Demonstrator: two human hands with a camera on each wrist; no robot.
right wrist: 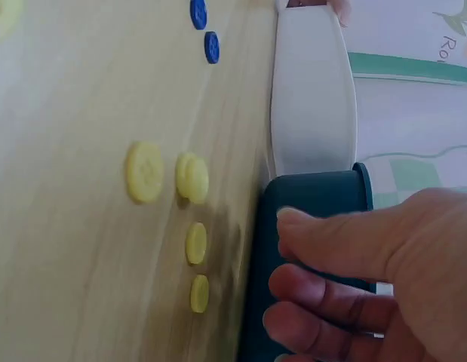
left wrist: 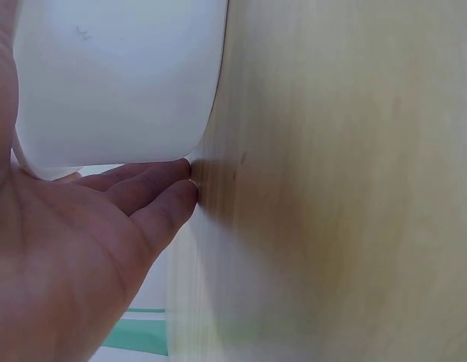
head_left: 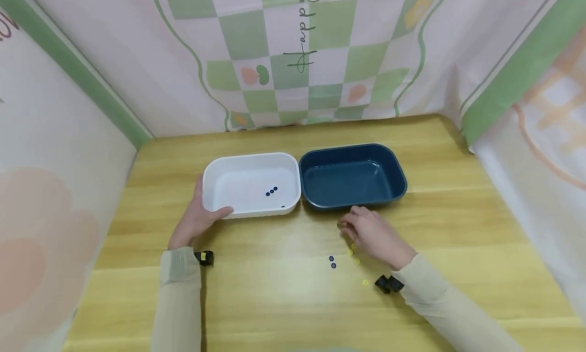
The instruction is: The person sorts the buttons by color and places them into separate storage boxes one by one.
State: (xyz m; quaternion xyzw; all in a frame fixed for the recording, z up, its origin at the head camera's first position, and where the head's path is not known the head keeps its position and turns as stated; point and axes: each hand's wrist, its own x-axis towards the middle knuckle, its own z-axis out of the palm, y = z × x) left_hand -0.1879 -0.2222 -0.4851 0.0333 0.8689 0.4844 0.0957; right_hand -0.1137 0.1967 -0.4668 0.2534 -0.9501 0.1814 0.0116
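My left hand [head_left: 194, 221] grips the left end of a white plastic basin [head_left: 251, 213], thumb over its front rim and fingers along its outer end. In the left wrist view, the fingertips [left wrist: 165, 204] reach down to the table. Several small dark blue buttons [head_left: 272, 191] lie in this basin. My right hand [head_left: 373, 235] hovers before the dark blue basin [head_left: 352, 206], fingers loosely bent. In the right wrist view, the thumb and fingers are apart with nothing visible between them. Several yellow buttons [right wrist: 196, 243] and two blue buttons [right wrist: 211, 47] lie on the table.
The two basins stand side by side on a wood-grain table [head_left: 274, 291]. Patterned cloth [head_left: 288, 52] hangs behind the table and along both sides. A black wrist camera [head_left: 389, 284] sits on the right wrist, another [head_left: 204, 258] on the left.
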